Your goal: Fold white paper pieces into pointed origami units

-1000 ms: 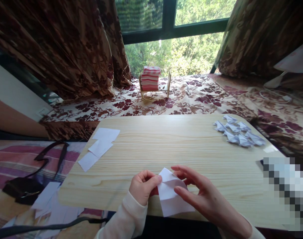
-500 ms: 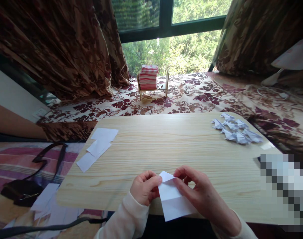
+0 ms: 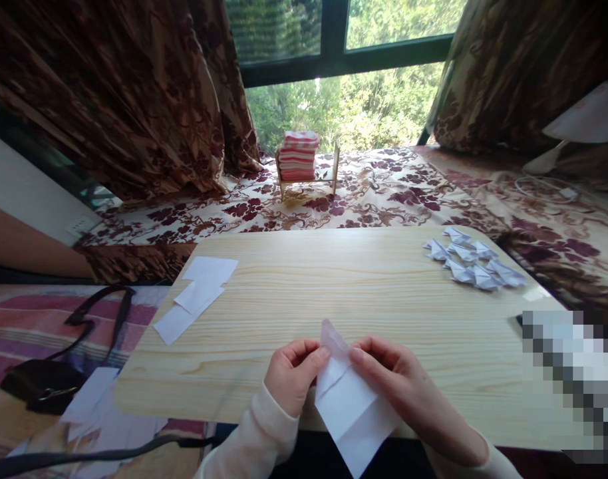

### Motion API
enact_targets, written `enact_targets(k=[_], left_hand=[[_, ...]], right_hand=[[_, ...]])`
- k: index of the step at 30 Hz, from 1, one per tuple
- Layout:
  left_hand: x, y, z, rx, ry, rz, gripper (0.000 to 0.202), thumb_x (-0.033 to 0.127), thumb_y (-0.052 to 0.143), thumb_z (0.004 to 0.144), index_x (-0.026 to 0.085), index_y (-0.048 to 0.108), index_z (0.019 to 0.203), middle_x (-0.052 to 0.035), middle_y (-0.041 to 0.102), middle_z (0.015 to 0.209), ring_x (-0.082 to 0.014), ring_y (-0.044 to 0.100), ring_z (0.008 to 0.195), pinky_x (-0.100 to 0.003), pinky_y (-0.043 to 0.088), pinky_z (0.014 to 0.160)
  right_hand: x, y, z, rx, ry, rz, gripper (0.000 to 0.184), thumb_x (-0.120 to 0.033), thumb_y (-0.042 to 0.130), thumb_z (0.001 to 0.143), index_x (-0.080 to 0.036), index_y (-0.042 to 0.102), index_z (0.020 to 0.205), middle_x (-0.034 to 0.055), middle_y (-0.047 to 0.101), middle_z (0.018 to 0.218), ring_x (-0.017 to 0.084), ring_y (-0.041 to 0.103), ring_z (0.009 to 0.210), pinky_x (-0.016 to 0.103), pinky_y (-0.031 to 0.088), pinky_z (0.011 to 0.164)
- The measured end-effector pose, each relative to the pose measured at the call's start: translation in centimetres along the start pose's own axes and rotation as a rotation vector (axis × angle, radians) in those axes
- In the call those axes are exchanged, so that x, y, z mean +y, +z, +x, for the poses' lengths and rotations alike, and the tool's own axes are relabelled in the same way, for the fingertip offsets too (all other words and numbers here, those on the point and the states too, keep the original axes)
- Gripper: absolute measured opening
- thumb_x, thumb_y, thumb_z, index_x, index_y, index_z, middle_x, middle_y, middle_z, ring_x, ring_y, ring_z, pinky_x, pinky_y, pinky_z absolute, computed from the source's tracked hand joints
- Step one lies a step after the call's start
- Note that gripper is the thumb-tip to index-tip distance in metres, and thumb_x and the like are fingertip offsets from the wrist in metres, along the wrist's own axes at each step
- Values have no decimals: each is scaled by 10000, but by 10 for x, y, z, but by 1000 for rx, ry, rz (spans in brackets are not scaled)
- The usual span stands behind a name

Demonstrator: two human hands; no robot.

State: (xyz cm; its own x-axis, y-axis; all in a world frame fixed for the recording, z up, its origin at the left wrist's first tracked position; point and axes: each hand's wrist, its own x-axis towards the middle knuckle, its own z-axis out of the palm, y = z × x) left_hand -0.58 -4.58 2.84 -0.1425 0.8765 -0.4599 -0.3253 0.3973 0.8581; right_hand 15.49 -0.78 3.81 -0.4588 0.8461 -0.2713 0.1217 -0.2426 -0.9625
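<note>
A white sheet of paper [image 3: 351, 406] with crease lines hangs between my two hands over the table's near edge. Its narrow upper tip points away from me, and a lower corner reaches down past the edge. My left hand [image 3: 294, 372] pinches the paper's left side near the top, thumb uppermost. On the other side, my right hand [image 3: 401, 379] grips the upper right edge between thumb and fingers. Some of the fingers are hidden behind the paper.
Several folded paper pieces [image 3: 476, 259] lie at the table's [image 3: 324, 279] far right. White paper slips [image 3: 197, 293] rest at the left. A blurred-out object [image 3: 573, 372] is at the right edge. A dark bag [image 3: 44, 386] and more paper [image 3: 102, 419] lie beside the table.
The sheet has turned and tilted between my hands. Its top tip now stands up higher and narrower, and its bottom corner reaches lower. Both hands keep their hold.
</note>
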Motion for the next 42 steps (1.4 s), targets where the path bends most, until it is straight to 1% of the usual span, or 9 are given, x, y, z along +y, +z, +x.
enact_targets(k=[4,9,18,23,27,30,35,40,42], left_hand=[[8,-4,-1,-8,45,112,254,367,742,580,127,692,644,-12,629,577,-103,504,536,-205,380,532],[14,-1,-4,-67,43,193,206,341,709,577,138,683,592,-11,615,543,-108,498,513,-209,378,514],[15,-6,-4,-53,62,340,180,260,565,622,133,673,554,1,542,480,-111,442,499,-218,335,493],[20,-5,-4,-10,108,404,193,267,555,624,143,663,522,5,522,470,-122,436,516,-226,322,499],[22,-5,-4,10,132,427,221,275,552,626,146,623,461,24,449,424,-106,388,485,-223,285,473],[22,-4,-4,10,140,430,237,281,554,628,142,610,444,29,432,412,-99,377,475,-219,274,460],[18,-2,-4,14,130,408,227,315,567,628,119,676,589,-20,591,546,-131,486,545,-226,367,514],[16,-2,-4,28,140,396,231,330,569,627,118,651,588,-22,581,541,-125,481,528,-228,377,508],[15,-2,-4,25,154,403,218,323,569,630,124,634,571,-14,565,533,-122,476,529,-225,373,506]], right_hand=[[-7,-4,1,-51,-77,-97,367,-476,480,837,-160,614,708,5,562,643,124,519,608,222,429,544],[-8,-1,6,-85,-104,-139,268,-420,556,806,-172,650,837,28,636,764,152,570,709,229,451,603],[-4,11,11,-46,-128,-111,214,-361,554,810,-161,626,784,19,616,730,135,541,658,224,425,555],[-3,15,7,19,-383,-316,129,-241,531,834,-185,611,751,-8,512,654,118,477,602,233,398,540],[0,19,6,57,-621,-460,137,-154,509,844,-213,622,894,26,553,778,134,519,691,254,427,606],[2,20,7,83,-724,-557,174,-126,508,837,-220,614,938,37,570,822,148,534,743,271,430,640],[-1,18,9,110,-596,-455,123,-188,508,844,-186,604,767,-4,520,650,114,481,586,237,389,532],[3,17,8,-15,-274,-292,209,-315,525,838,-166,568,699,-9,524,629,110,462,573,220,376,508],[5,17,8,-50,-204,-284,254,-357,517,840,-157,550,686,-4,517,635,112,453,582,219,366,504]])
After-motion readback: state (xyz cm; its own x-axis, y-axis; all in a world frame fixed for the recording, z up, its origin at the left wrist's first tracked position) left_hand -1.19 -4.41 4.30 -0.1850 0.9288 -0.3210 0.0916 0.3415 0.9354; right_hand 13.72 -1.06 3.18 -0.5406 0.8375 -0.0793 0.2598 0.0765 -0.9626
